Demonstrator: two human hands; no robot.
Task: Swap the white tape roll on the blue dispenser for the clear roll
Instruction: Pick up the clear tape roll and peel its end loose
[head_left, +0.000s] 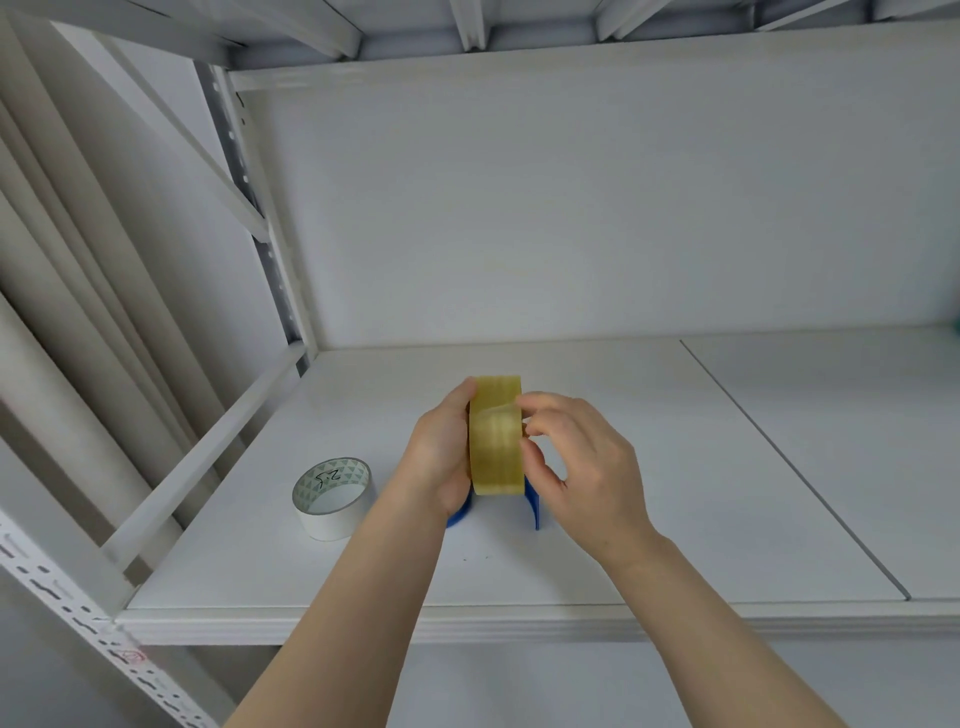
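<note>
The clear, yellowish tape roll (496, 439) stands on edge over the blue dispenser (534, 506), whose blue sides show just below the roll. My left hand (441, 452) grips the roll's left side. My right hand (576, 462) presses on its right side, with thumb and fingers pinching at the tape's surface near the top edge. Most of the dispenser is hidden behind both hands. The white tape roll (332, 496) lies flat on the shelf to the left, apart from the dispenser, with a green triangle pattern inside its core.
The work surface is a white metal shelf board (675, 519) with a seam running diagonally on the right. Perforated uprights and a diagonal brace (208, 452) bound the left side. Another shelf hangs overhead.
</note>
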